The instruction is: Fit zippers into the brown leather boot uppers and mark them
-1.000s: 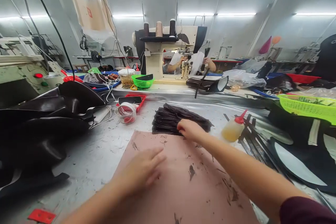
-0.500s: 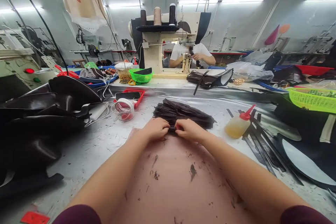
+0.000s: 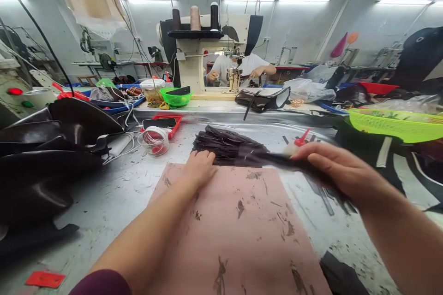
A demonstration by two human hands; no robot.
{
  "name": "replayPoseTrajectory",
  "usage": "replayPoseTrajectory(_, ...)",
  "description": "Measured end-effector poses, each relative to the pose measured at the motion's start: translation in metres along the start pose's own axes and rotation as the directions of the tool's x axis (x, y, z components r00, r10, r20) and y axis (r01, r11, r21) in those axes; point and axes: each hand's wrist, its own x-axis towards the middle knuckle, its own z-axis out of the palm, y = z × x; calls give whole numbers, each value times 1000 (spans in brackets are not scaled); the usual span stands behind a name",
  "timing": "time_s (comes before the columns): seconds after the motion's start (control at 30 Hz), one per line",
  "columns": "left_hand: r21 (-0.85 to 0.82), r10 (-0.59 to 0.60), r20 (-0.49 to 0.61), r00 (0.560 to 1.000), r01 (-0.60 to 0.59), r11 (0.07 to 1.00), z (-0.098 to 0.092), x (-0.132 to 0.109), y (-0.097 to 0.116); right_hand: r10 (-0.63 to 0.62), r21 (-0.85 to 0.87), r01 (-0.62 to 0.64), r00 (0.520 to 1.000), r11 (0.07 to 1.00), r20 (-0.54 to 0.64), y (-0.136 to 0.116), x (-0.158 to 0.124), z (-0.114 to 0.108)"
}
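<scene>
A pile of thin dark leather-like strips (image 3: 228, 140) lies just beyond a pink board (image 3: 221, 221) marked with dark smears. My left hand (image 3: 200, 167) rests at the pile's front left end, its fingers laid over the near edge. Between the fingers and thumb of my right hand (image 3: 337, 168) is a dark strip (image 3: 277, 158), smeared by motion and stretching left across the pile's right end. Partly behind that hand stands a glue bottle with a red nozzle (image 3: 302, 138).
Dark leather pieces (image 3: 41, 166) are heaped at left. A clear tub (image 3: 154, 140) and a red tray (image 3: 176, 124) stand near them. Loose strips (image 3: 323, 198) and a yellow-green basket (image 3: 391, 124) are at right. Behind the sewing machine (image 3: 194, 64), a person (image 3: 224, 67) works.
My right hand has left the pile and moved right, drawing a dark strip with it. My left hand stays at the pile's front left. The view has shifted to the right.
</scene>
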Motion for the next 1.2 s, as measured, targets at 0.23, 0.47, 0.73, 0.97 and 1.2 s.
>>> replayPoseTrajectory(0.23, -948, -124, 90, 988, 123, 294, -3, -87, 102, 158, 464, -189, 982, 865, 105, 25, -44, 76)
replayPoseTrajectory(0.47, -762, -502, 526, 686, 120, -636, 5, -146, 131, 84, 522, -31, 993, 853, -77, 37, -88, 122)
replayPoseTrajectory(0.73, -933, -615, 320, 720, 129, -335, 3, -157, 133, -56, 119, 76, 986, 990, -160, 41, -112, 123)
replayPoseTrajectory(0.97, -975, -688, 214, 694, 195, -107, 21, -171, 109, 434, 603, 66, 633, 795, -641, 45, -89, 74)
replayPoseTrajectory(1.2, -879, -700, -77, 710, 283, 384, 30, -196, 88, 82, 96, 170, 90, 981, -993, 28, -24, -10)
